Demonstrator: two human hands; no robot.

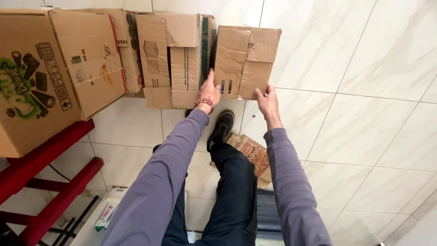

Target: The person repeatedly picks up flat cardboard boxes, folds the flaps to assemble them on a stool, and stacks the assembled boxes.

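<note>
Tiled floor; upright box (246,61), apparently gripped

Flattened cardboard box (246,61) stands at far right of a row of flattened cartons (170,59), touching its neighbour. L hand (210,93) on box's left lower edge, fingers up in the gap btw box & next carton. R hand (267,102) at box's bottom right edge. Big carton (50,68) far left, sitting on a rack (50,150). Below the hands: shoe (222,127) on floor (364,114), w/ another flat carton (252,155) lying just right of the leg. Small packet (105,216) lower left, under the rack.
</note>
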